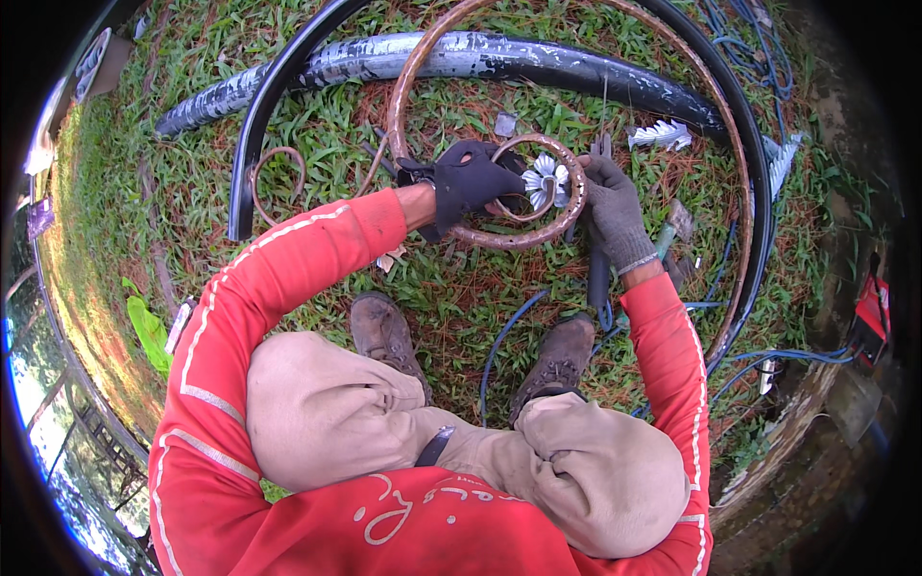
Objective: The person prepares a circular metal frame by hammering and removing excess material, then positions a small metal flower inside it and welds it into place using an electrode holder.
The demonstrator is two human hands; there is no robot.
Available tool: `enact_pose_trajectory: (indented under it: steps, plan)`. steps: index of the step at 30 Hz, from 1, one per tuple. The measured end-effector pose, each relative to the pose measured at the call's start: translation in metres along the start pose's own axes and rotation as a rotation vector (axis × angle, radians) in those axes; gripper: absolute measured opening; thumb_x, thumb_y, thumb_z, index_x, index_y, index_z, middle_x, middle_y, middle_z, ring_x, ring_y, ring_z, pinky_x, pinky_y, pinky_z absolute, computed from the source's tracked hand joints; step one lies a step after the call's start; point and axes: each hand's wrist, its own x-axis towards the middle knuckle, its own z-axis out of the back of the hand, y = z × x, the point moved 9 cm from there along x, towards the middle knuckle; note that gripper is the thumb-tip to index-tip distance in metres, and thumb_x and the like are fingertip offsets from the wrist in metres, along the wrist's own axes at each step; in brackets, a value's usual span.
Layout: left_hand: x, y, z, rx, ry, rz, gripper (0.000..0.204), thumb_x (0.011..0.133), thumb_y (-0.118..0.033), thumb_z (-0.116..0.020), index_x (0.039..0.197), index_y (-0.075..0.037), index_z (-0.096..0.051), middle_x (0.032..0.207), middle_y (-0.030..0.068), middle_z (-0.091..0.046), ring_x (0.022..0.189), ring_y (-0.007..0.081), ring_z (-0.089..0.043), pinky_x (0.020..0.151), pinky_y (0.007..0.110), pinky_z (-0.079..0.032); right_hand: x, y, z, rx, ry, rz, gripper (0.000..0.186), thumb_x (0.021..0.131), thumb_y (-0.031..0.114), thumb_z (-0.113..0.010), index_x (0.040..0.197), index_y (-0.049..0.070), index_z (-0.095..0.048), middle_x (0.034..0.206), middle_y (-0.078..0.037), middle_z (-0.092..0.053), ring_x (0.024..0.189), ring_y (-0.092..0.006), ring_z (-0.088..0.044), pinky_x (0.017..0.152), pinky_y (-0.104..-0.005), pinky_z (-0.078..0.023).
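Observation:
My left hand (466, 182), in a black glove, is closed on a brown curved metal scroll (514, 235), beside its small inner loop. A white leaf-shaped metal ornament (547, 178) shows inside that loop. My right hand (615, 211), in a grey glove, has its fingers curled at the loop's right side, against the brown metal. Behind this hand is a dark tool handle (599, 278) with a blue cable, and a thin rod stands out above it; whether my fingers touch the tool I cannot tell.
A scuffed black tube (379, 60) and a black curved bar (262, 125) lie on grass around the scroll, with another white leaf ornament (658, 135), a green-handled tool (669, 235) and blue cables (509, 331). A red-and-black machine (869, 317) sits at the right edge.

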Motion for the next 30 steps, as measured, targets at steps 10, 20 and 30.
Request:
enact_pose_trajectory:
  steps: [10, 20, 30]
  plan:
    - [-0.01, -0.013, 0.008, -0.003, -0.116, -0.194, 0.034, 0.088, -0.014, -0.084, 0.118, 0.0, -0.08, 0.102, 0.0076, -0.08, 0.086, 0.0128, -0.073, 0.079, 0.03, -0.061, -0.006, 0.008, -0.006, -0.021, 0.053, -0.051, 0.024, 0.105, 0.006, -0.074, 0.128, 0.0, -0.069, 0.109, -0.006, -0.078, 0.088, -0.0105, -0.074, 0.075, -0.0259, -0.062]
    - [-0.008, -0.01, 0.006, -0.049, -0.094, -0.154, 0.03, 0.089, -0.017, -0.084, 0.115, -0.001, -0.08, 0.1, 0.008, -0.08, 0.082, 0.013, -0.073, 0.075, 0.03, -0.061, -0.007, 0.011, -0.011, -0.07, 0.069, -0.089, 0.02, 0.105, 0.008, -0.074, 0.125, 0.003, -0.072, 0.103, -0.002, -0.078, 0.081, -0.0073, -0.072, 0.07, -0.0245, -0.059]
    - [-0.007, -0.008, 0.004, -0.05, -0.129, -0.131, 0.023, 0.088, -0.013, -0.082, 0.108, -0.001, -0.08, 0.09, 0.0074, -0.078, 0.078, 0.0133, -0.073, 0.072, 0.028, -0.06, -0.008, 0.013, -0.008, -0.133, 0.054, -0.125, 0.02, 0.102, 0.005, -0.074, 0.123, 0.004, -0.073, 0.102, -0.001, -0.078, 0.082, -0.0092, -0.072, 0.073, -0.0259, -0.06]
